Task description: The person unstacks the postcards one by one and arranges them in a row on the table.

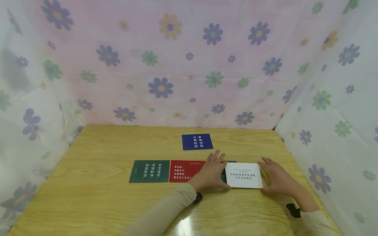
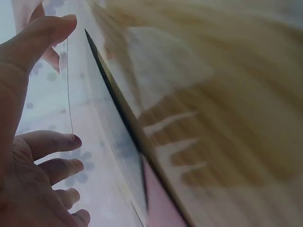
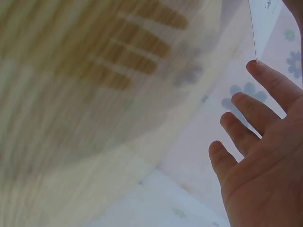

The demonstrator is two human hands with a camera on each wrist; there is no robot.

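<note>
A white card with printed lettering is held level, slightly above the table, between both hands. My left hand grips its left side, thumb at the near corner and index finger at the far one. On the opposite side my right hand holds it the same way, with the index fingertip touching a corner in the right wrist view. Beneath lies a dark green card, mostly covered. A red card lies left of it, partly behind the left hand, and another green card adjoins the red one.
A blue card lies on its own farther back on the wooden table. Flower-patterned cloth hangs behind the table and along both sides. A black strap shows at each wrist.
</note>
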